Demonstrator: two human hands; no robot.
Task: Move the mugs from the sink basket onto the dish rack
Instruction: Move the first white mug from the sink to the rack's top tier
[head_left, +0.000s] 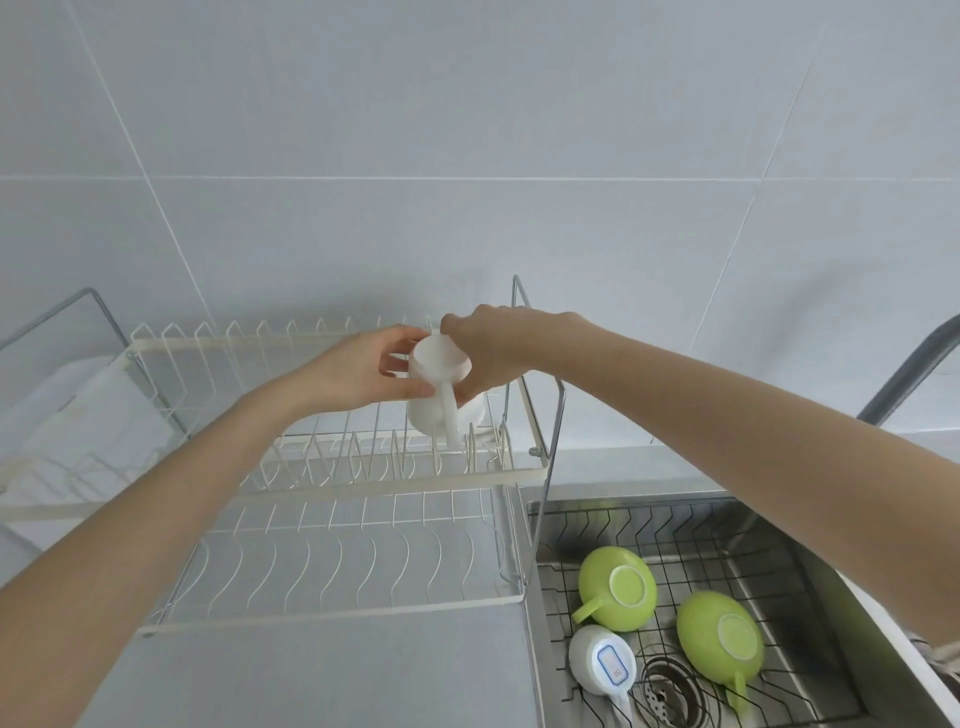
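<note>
- Head view: a plain white ceramic mug (436, 387) with a straight handle, held upside down, base up, over the right end of the cream wire dish rack's (332, 467) upper tier.
- Left hand (358, 369) is clamped on the mug's left side, thumb and fingers wrapped around it.
- Right hand (493, 353) grips the mug's base from above and right.
- Right of the rack, below it, a steel wire sink basket (691, 535) holds two lime-green mugs (618, 587) (722, 639) and a white mug with a blue square mark (602, 660), all upside down.
</note>
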